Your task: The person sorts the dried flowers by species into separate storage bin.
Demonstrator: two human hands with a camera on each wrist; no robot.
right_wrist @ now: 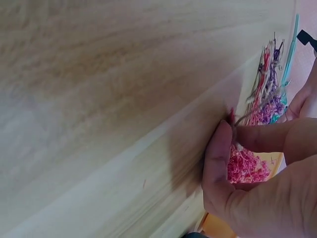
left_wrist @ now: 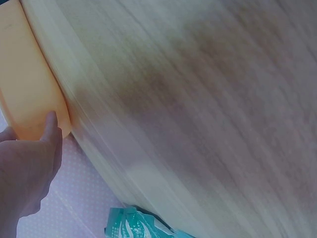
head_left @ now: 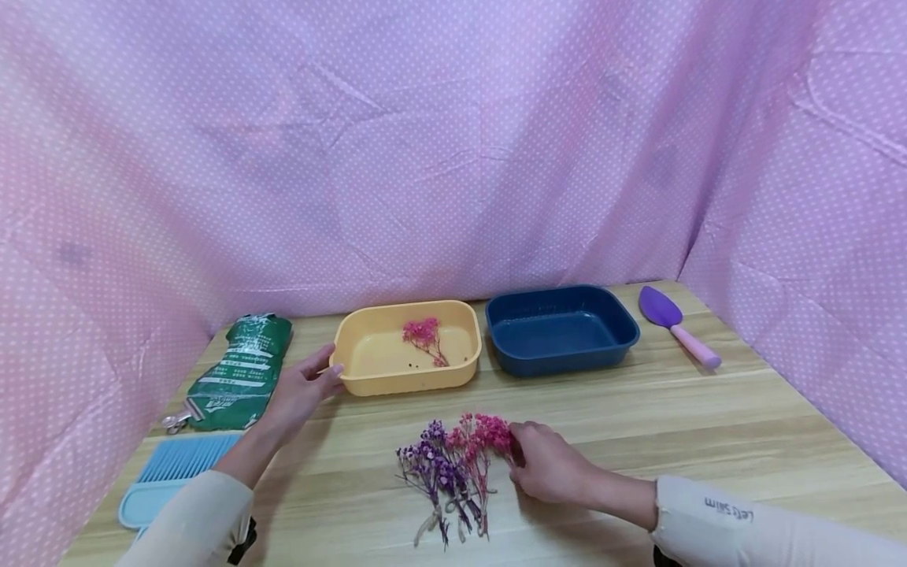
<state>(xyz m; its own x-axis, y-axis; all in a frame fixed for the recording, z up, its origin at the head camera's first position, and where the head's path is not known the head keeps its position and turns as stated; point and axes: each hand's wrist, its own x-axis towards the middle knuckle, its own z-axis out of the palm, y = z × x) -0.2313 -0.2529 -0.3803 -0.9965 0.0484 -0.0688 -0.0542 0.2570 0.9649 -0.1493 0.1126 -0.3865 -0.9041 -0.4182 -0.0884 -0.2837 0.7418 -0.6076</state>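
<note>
So the pink flowers (head_left: 489, 433) on my surface (head_left: 708, 465) are bright magenta up top, tiny puffy blooms on thin, branching, brownish-pink stems. They lie right up against the purple flowers (head_left: 428, 461), which run from deep violet to lilac on darker stalks, with bits of tan string (head_left: 427, 524) down by the stems.

My right hand (head_left: 549, 465) has thumb and finger pinched on a pink stem at the right edge of that pile. My left hand (head_left: 301, 394) grips the left end of the yellow tray (head_left: 407, 383), and inside that sits a pink sprig (head_left: 423, 332) plus a few dark specks (no clue what those are).

Hard to make out: my own fingers cover part of the pinched stem, and in the right wrist view it's mostly knuckles. The light-blue brush (head_left: 180, 458) is partly hidden by my left sleeve (head_left: 201, 516), and the left wrist view cuts off most of the tray.

Count: two trays with the blue tray (head_left: 560, 362), one sprig inside, one purple trowel (head_left: 660, 307), one green bag (head_left: 237, 370), one brush. The piled stems overlap too much to count.
</note>
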